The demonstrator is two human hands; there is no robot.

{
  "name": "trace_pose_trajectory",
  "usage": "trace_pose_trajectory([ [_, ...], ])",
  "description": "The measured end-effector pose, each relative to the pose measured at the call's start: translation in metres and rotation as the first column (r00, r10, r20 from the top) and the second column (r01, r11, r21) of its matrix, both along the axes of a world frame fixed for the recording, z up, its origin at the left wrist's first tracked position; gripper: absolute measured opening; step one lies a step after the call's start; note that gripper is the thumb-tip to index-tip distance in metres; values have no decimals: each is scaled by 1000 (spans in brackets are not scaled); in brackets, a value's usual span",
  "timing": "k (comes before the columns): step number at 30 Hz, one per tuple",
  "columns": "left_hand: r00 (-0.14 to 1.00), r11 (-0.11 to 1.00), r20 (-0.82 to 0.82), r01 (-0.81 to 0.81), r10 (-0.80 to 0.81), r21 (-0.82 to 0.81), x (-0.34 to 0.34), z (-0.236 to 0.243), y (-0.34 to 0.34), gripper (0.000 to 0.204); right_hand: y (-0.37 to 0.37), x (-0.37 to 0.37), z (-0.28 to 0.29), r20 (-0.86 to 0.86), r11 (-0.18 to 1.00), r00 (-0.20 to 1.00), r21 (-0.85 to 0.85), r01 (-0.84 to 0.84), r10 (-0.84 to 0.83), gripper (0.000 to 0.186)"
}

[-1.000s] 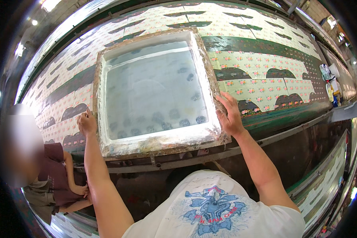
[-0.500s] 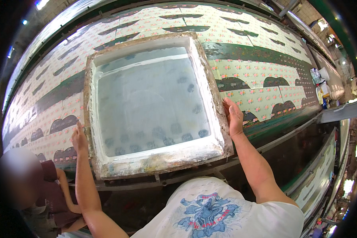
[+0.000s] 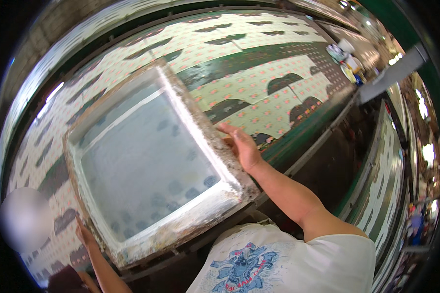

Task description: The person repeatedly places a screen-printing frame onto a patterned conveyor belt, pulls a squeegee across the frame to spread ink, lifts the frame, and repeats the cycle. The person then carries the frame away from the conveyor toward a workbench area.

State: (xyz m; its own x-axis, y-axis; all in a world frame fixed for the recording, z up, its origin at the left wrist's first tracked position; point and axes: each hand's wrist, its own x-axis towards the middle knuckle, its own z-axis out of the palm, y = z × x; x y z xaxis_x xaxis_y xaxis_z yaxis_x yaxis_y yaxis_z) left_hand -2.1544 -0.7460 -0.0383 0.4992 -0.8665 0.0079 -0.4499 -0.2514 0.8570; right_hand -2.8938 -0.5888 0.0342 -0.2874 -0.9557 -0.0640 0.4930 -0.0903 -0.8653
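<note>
We list: white lights (image 3: 428, 154) at right, a pale glare streak (image 3: 54, 93) at left, softly blurred frame (image 3: 181, 232), lens-bowed table (image 3: 195, 75), black corners, one smeared-out head (image 3: 25, 219).

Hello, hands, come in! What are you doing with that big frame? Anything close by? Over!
Left hand at left edge, right hand at right. Frame above flowery sheets. Another person close by, left. Over.

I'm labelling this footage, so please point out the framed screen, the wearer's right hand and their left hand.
Framed screen (image 3: 144, 158): head view, on its grey mesh.
Right hand (image 3: 244, 149): head view, on the middle of the hand.
Left hand (image 3: 85, 235): head view, on the middle of the hand.
</note>
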Motion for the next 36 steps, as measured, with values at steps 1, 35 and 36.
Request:
trace_pose_trajectory([
  [1, 1000, 1000, 20, 2, -2, -4, -8, 2, -4, 71, 1, -6, 9, -5, 1000, 1000, -17, 0, 0, 61],
  [35, 762, 987, -634, 158, -133, -17, -978, 170, 159, 69, 117, -898, 72, -316, 995, 949, 90, 51, -20, 56],
  [36, 778, 990, -612, 122, -143, -76, -1024, 188, 168, 66, 121, -929, 66, -294, 991, 952, 78, 113, -86, 59],
])
